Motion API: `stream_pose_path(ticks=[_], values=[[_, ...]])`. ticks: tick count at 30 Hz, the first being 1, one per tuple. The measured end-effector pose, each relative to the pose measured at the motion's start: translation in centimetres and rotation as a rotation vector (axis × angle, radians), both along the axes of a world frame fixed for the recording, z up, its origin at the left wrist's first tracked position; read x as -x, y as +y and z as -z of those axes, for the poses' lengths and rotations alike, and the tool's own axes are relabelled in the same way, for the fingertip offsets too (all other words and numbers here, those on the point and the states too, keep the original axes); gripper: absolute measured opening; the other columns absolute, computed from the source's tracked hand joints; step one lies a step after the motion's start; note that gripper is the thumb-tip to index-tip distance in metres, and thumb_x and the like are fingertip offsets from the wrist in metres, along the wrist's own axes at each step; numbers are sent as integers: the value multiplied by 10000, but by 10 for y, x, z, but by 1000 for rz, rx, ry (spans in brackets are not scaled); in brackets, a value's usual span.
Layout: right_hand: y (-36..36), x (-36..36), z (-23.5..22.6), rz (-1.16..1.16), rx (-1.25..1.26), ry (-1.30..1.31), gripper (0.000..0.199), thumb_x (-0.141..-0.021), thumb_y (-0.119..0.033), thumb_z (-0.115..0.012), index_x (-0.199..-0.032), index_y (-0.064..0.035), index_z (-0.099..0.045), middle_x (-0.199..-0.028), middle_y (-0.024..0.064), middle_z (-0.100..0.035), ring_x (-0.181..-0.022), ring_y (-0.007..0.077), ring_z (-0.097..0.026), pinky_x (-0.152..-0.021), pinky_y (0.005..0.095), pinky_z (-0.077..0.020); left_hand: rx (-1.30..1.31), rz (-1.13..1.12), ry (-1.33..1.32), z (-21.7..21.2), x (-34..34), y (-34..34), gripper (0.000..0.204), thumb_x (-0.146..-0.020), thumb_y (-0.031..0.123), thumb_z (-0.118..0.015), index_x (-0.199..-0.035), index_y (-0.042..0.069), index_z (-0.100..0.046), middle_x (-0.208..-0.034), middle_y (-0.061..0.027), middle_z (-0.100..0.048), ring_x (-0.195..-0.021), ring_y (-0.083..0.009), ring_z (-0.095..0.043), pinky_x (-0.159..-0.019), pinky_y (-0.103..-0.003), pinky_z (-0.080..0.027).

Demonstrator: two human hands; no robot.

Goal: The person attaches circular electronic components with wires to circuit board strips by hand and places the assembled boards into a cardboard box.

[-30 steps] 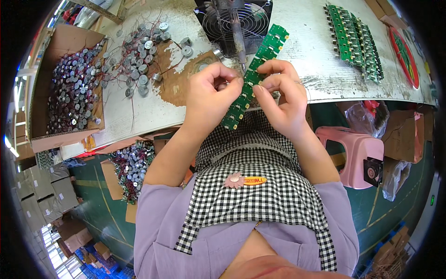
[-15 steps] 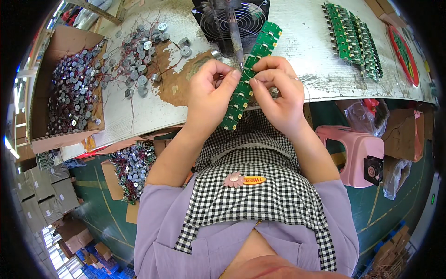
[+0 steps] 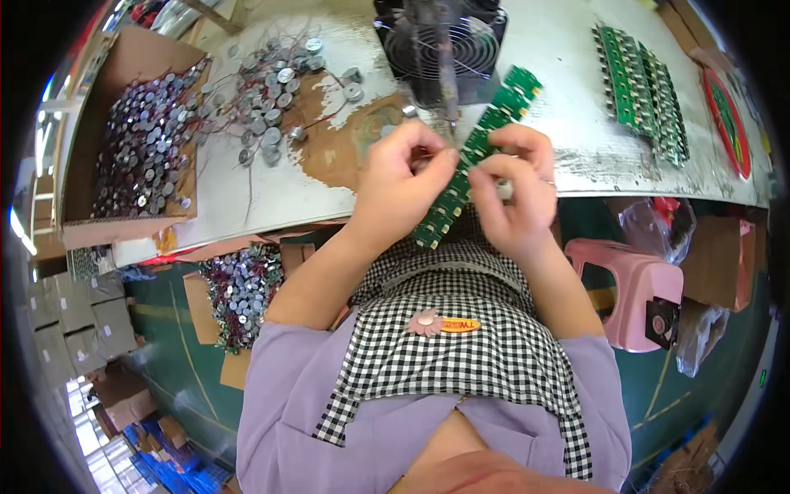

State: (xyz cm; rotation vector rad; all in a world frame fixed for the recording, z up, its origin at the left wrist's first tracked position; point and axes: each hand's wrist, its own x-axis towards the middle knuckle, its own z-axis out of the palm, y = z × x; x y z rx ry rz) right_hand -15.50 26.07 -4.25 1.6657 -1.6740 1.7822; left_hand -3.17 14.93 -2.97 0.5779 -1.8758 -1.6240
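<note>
A long green circuit board strip (image 3: 499, 112) slants between my hands, just over the table's front edge. My right hand (image 3: 518, 193) has its fingertips pinched at the strip's right edge. At the strip's left edge, my left hand (image 3: 403, 177) is closed, thumb and forefinger pressed together; what is between them is hidden. Above the hands a soldering iron (image 3: 447, 70) points downward, its tip near the strip but apart from it. A small silvery disc part (image 3: 409, 111) is just beyond my left knuckles.
A black fan (image 3: 477, 45) stands behind the iron. Wired metal discs (image 3: 271, 115) lie loose at left, beside a cardboard box (image 3: 132, 226) full of them. Finished-looking board strips (image 3: 634, 90) and a red oval tray (image 3: 726, 123) are at right. A pink stool (image 3: 634, 288) stands below.
The view has shifted a little. My hands and the strip have moved right and slightly nearer to me, away from the iron's tip, which was at the strip before.
</note>
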Motion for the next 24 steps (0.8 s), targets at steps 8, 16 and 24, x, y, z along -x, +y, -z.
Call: stream_pose_path(ticks=[8, 16, 24], values=[[0, 5, 11, -141, -24, -670, 27, -912, 18, -596, -901, 39, -608, -934, 91, -652, -717, 75, -588, -627, 201, -486, 800, -286, -66, -24, -11, -67, 250, -811, 214, -739, -946, 23, -651, -830, -65, -650, -708, -174, -618, -654, -298, -504], [-1, 1, 19, -128, -90, -698, 52, -929, -5, -587, -926, 41, -610, -972, 114, -653, -730, 101, -609, -674, 219, -518, 1096, -397, -912, -6, 5, -111, 418, -869, 426, -613, -839, 9, -615, -715, -197, -661, -664, -396, -639, -669, -452, -515], [-1, 4, 22, -162, -80, -548, 34, -918, 16, -583, -906, 47, -589, -1067, 131, -594, -772, 98, -593, -676, 222, -522, 179, -391, -114, 2, -42, -96, 162, -775, -8, -600, -934, 10, -624, -745, -60, -628, -691, -120, -588, -638, -276, -467]])
